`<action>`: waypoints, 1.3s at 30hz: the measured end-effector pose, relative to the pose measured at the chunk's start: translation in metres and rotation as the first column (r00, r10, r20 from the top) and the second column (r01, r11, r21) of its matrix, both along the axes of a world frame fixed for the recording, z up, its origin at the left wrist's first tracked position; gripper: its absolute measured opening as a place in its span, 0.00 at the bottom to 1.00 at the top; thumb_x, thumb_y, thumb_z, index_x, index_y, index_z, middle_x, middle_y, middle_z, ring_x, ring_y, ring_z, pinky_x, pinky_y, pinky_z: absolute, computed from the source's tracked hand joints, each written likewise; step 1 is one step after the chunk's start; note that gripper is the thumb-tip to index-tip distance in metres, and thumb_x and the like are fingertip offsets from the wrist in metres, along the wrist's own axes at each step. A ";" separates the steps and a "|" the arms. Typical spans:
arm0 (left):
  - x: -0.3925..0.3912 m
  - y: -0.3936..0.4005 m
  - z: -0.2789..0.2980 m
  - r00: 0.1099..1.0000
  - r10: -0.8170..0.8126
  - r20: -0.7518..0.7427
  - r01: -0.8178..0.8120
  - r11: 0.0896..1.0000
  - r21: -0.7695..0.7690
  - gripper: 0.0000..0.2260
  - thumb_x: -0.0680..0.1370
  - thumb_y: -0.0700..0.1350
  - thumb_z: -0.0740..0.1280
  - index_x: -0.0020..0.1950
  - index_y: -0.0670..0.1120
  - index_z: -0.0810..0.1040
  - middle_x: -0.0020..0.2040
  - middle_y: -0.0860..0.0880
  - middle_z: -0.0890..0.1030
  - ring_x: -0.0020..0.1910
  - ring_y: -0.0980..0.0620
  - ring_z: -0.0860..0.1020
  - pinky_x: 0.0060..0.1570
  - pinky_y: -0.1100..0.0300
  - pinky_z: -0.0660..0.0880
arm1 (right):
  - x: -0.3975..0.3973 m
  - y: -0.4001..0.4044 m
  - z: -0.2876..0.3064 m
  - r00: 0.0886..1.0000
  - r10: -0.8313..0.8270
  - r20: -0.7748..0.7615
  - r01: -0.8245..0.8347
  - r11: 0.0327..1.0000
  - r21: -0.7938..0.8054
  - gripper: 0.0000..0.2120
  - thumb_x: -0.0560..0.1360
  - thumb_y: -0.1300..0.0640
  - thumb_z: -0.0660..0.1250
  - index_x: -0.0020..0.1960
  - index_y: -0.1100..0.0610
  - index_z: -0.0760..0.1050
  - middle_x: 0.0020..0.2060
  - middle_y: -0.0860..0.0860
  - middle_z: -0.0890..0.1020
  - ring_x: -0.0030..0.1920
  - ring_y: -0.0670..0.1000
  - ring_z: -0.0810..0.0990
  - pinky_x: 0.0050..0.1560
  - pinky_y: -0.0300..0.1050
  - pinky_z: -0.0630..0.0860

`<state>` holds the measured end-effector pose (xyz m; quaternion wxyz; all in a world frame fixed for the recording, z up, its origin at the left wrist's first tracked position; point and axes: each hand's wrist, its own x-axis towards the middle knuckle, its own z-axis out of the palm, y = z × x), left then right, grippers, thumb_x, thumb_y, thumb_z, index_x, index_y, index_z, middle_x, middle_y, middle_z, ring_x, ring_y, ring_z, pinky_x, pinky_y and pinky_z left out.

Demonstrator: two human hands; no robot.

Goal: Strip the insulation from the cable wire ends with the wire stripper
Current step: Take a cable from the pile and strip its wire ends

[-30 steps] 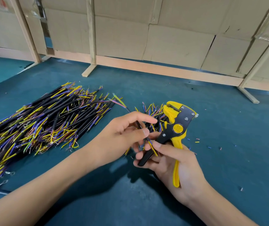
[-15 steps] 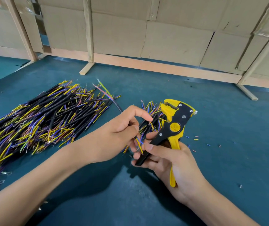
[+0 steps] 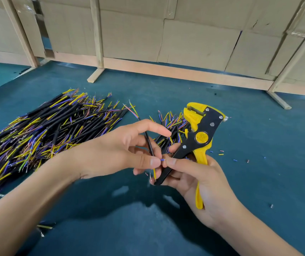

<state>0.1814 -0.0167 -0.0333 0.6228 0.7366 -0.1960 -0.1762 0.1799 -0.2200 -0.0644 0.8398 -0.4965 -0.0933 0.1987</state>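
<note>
My left hand (image 3: 122, 150) pinches a short black cable (image 3: 148, 143) that stands nearly upright. Thin coloured wires fan out at the cable's top end (image 3: 132, 109), and a yellow wire hangs from its lower end (image 3: 154, 173). My right hand (image 3: 194, 174) grips the handles of a yellow and black wire stripper (image 3: 199, 133), jaws pointing up and away. The right thumb and forefinger meet the left thumb at a small blue wire (image 3: 162, 160) of the cable's lower end.
A big pile of black cables with yellow and blue wire ends (image 3: 37, 133) lies on the left of the blue-green table (image 3: 258, 145). A smaller bunch (image 3: 170, 124) lies behind my hands. Insulation bits (image 3: 221, 154) dot the table at the right. A cardboard wall with wooden posts (image 3: 97, 34) stands behind.
The cable has turned more upright between my hands, and my right fingertips now meet the left thumb at the blue wire. The stripper stays in my right hand.
</note>
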 end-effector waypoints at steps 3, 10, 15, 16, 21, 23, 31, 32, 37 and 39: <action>0.000 0.001 0.006 0.997 0.062 0.046 -0.063 0.997 0.033 0.23 0.75 0.37 0.72 0.67 0.52 0.72 0.44 0.44 0.84 0.33 0.50 0.77 0.35 0.61 0.74 | 0.001 0.000 -0.001 1.000 -0.016 0.017 0.016 1.000 -0.020 0.10 0.69 0.69 0.72 0.50 0.64 0.77 0.37 0.64 0.79 0.34 0.65 0.80 0.43 0.61 0.80; 0.003 0.002 0.006 0.989 0.106 0.105 -0.121 0.982 0.148 0.24 0.75 0.36 0.73 0.65 0.55 0.71 0.43 0.39 0.84 0.34 0.49 0.73 0.34 0.62 0.72 | 0.004 -0.001 -0.006 0.998 -0.052 0.031 0.055 0.994 -0.094 0.10 0.68 0.69 0.73 0.49 0.63 0.80 0.37 0.64 0.78 0.35 0.65 0.80 0.44 0.62 0.81; 0.004 0.004 0.006 0.950 0.254 0.179 -0.267 0.962 0.054 0.25 0.74 0.35 0.74 0.65 0.54 0.72 0.43 0.44 0.86 0.34 0.51 0.75 0.34 0.62 0.74 | 0.006 -0.004 -0.008 0.999 -0.020 0.042 0.025 0.993 -0.118 0.08 0.69 0.66 0.72 0.48 0.62 0.80 0.39 0.64 0.79 0.37 0.67 0.81 0.44 0.62 0.80; 0.005 0.006 0.008 0.928 0.319 0.192 -0.321 0.947 -0.022 0.25 0.72 0.36 0.75 0.65 0.53 0.73 0.43 0.44 0.86 0.33 0.51 0.75 0.34 0.62 0.74 | 0.006 -0.005 -0.008 0.999 0.005 0.035 -0.002 0.995 -0.095 0.08 0.70 0.65 0.72 0.49 0.62 0.80 0.40 0.64 0.79 0.38 0.67 0.81 0.44 0.63 0.80; 0.009 0.018 0.014 0.848 0.523 0.084 -0.441 0.785 -0.435 0.28 0.67 0.37 0.77 0.66 0.50 0.76 0.43 0.40 0.85 0.37 0.43 0.71 0.34 0.60 0.72 | 0.006 -0.006 -0.011 0.983 0.185 0.021 -0.185 0.983 0.011 0.11 0.71 0.63 0.71 0.52 0.63 0.78 0.41 0.63 0.78 0.40 0.66 0.80 0.45 0.64 0.78; 0.010 0.018 0.015 0.849 0.523 0.073 -0.429 0.764 -0.482 0.29 0.67 0.38 0.76 0.67 0.49 0.76 0.42 0.40 0.85 0.39 0.43 0.74 0.33 0.60 0.71 | 0.006 -0.007 -0.013 0.967 0.252 0.040 -0.252 0.968 0.008 0.10 0.72 0.64 0.70 0.53 0.63 0.77 0.41 0.62 0.78 0.40 0.65 0.80 0.46 0.64 0.78; 0.009 0.006 0.007 0.862 0.502 0.078 -0.421 0.791 -0.444 0.28 0.68 0.39 0.77 0.66 0.54 0.78 0.45 0.39 0.86 0.39 0.41 0.70 0.34 0.60 0.71 | 0.004 -0.010 -0.019 0.922 0.376 0.096 -0.372 0.926 -0.061 0.10 0.74 0.64 0.69 0.55 0.62 0.76 0.43 0.62 0.79 0.42 0.66 0.80 0.48 0.64 0.77; 0.009 0.005 0.007 0.864 0.497 0.076 -0.416 0.792 -0.447 0.27 0.68 0.39 0.76 0.66 0.52 0.78 0.46 0.39 0.86 0.38 0.42 0.70 0.34 0.60 0.71 | 0.004 -0.010 -0.019 0.920 0.380 0.096 -0.375 0.925 -0.065 0.10 0.74 0.64 0.69 0.55 0.62 0.76 0.43 0.62 0.79 0.42 0.66 0.80 0.48 0.63 0.77; 0.009 0.001 0.005 0.875 0.483 0.047 -0.400 0.773 -0.493 0.25 0.69 0.36 0.75 0.65 0.47 0.77 0.45 0.39 0.86 0.37 0.47 0.76 0.33 0.62 0.71 | 0.004 -0.010 -0.017 0.915 0.391 0.100 -0.384 0.920 -0.082 0.10 0.74 0.64 0.69 0.55 0.62 0.76 0.43 0.62 0.79 0.42 0.66 0.81 0.47 0.60 0.78; 0.009 -0.001 0.004 0.870 0.491 0.054 -0.409 0.778 -0.478 0.24 0.69 0.36 0.75 0.64 0.47 0.77 0.45 0.40 0.86 0.38 0.45 0.75 0.33 0.62 0.71 | 0.004 -0.010 -0.017 0.913 0.392 0.110 -0.384 0.919 -0.091 0.10 0.74 0.64 0.69 0.55 0.62 0.76 0.43 0.62 0.79 0.41 0.65 0.81 0.47 0.59 0.78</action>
